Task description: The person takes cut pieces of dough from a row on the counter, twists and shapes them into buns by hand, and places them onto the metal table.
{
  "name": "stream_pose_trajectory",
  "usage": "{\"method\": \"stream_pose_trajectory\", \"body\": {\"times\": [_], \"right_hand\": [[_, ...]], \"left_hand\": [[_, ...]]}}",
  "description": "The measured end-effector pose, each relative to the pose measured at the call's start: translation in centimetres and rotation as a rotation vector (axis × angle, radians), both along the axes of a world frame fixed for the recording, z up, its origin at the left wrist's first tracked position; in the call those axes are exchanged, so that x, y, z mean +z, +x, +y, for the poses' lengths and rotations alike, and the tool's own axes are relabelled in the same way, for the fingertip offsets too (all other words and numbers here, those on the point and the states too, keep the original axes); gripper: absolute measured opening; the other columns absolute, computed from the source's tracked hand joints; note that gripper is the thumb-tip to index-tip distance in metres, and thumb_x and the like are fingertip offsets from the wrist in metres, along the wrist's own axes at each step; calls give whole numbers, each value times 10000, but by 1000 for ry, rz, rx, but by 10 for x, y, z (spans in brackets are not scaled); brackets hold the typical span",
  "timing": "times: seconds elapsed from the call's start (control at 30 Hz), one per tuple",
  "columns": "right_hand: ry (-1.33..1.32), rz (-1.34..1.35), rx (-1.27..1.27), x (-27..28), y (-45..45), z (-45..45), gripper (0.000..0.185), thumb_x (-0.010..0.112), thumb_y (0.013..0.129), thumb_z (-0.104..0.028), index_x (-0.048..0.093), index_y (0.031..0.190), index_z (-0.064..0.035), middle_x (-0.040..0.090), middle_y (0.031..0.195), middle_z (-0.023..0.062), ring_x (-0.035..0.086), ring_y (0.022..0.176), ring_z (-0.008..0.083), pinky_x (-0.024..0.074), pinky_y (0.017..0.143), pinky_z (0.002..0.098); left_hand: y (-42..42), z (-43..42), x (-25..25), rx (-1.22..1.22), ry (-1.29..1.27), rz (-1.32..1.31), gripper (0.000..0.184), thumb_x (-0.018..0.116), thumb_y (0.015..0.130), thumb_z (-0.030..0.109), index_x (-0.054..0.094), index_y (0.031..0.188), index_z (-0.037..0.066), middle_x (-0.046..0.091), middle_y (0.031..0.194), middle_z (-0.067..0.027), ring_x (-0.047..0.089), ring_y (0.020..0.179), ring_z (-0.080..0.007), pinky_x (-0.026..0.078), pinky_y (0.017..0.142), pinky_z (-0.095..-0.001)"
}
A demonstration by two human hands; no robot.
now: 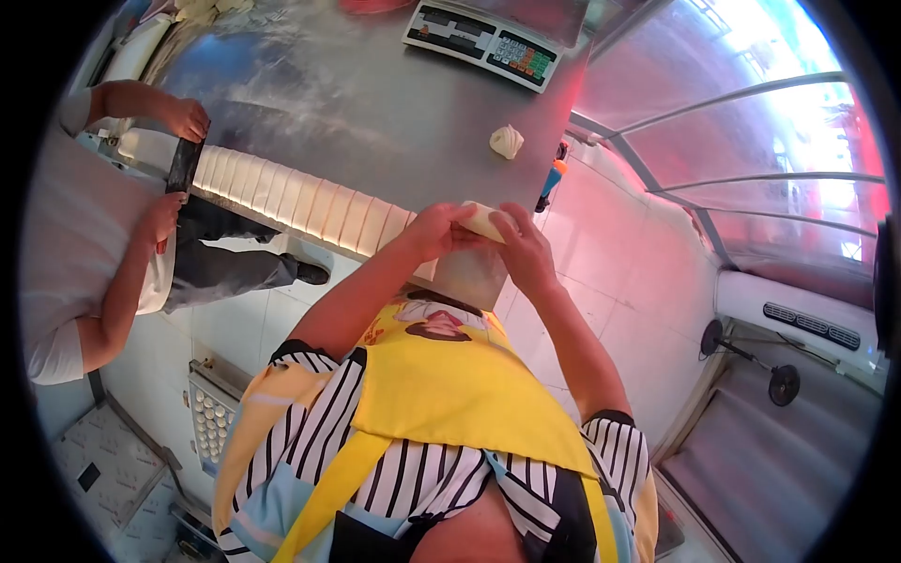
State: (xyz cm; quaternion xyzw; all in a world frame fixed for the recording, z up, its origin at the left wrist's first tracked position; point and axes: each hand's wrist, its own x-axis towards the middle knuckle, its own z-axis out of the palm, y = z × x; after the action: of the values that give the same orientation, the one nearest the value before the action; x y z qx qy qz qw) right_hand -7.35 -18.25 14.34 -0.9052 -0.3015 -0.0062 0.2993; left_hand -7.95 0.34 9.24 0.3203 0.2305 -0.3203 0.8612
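Note:
Between my two hands is a pale, smooth piece of dough point(483, 221), held just above the near right corner of the metal table. My left hand point(439, 231) grips its left end, and my right hand point(526, 251) has its fingers closed over the right end. To the left of my hands, a long dough roll cut into slices point(291, 195) lies along the table's near edge. A twisted lump of dough point(507, 142) rests by itself beyond my right hand.
At left, a co-worker holds a dark-bladed cleaver point(184, 167) over the dough roll with both hands. A weighing scale point(483, 42) stands at the table's far side. A tray of small round pieces point(211, 427) sits low at left. Transparent panels point(751, 141) stand to the right.

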Motion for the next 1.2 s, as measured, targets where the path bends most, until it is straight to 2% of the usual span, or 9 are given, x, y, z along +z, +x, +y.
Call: {"method": "stream_pose_trajectory", "body": {"times": [0.1,0.17,0.27,0.3,0.37,0.5,0.67,0.9,1.2], "right_hand": [[-98,-176,98,-6,11,-10,366,669,720,-104,534,1058,-72,569,1018,115,578,873,309,505,686,353],[-66,-82,74,-8,8,-14,351,654,751,-112,536,1079,-74,583,965,106,593,851,270,504,681,339],[526,1079,-478,-35,5,-13,330,631,797,-128,525,1101,-61,592,898,81,598,789,197,504,684,317],[630,1169,-494,-31,2,-9,334,627,802,-126,519,1113,-68,594,891,78,599,780,185,505,683,316],[851,1349,-526,-16,-4,0,344,619,814,-121,509,1138,-82,598,877,71,599,762,162,508,681,315],[362,802,-8,-3,-5,-9,419,631,782,-91,496,1178,-130,613,852,79,617,764,166,511,667,326],[143,517,-128,9,6,-4,349,667,730,-71,594,1068,-114,622,779,79,615,715,131,499,648,287],[845,1251,-585,-39,38,-4,216,612,850,-158,592,990,5,640,824,77,646,709,179,526,606,294],[804,1468,-714,-56,51,6,271,539,893,-318,546,925,-49,565,774,57,593,609,170,540,571,326]], "left_hand": [[7,-2,6,-30,-17,98,218,510,914,178,555,1038,5,606,971,-126,624,893,-229,532,775,-322],[8,-6,8,-202,420,-205,198,512,906,162,567,1033,20,610,983,-132,628,891,-224,527,744,-311],[8,-17,-8,-121,1209,-1020,184,526,886,136,578,1033,39,619,950,-121,627,866,-187,512,695,-279],[4,-21,-15,-12,1481,-1350,183,533,878,127,580,1035,45,623,931,-114,626,854,-170,506,678,-266],[6,-21,-15,-28,1302,-1189,190,550,840,89,589,1017,32,631,902,-114,623,833,-177,501,674,-272],[23,-8,-4,-48,488,-281,187,580,755,38,608,938,7,637,837,-142,619,775,-220,491,676,-323],[26,-11,0,-381,1033,-669,167,586,712,31,621,874,22,626,795,-148,608,718,-263,478,660,-345],[3,-30,-1,-109,1181,-1237,131,605,704,28,607,835,24,567,908,-127,572,683,-270,464,660,-320],[26,-27,-19,12,994,-812,184,633,799,88,590,957,4,562,946,-69,544,676,-105,456,614,-265]]}}
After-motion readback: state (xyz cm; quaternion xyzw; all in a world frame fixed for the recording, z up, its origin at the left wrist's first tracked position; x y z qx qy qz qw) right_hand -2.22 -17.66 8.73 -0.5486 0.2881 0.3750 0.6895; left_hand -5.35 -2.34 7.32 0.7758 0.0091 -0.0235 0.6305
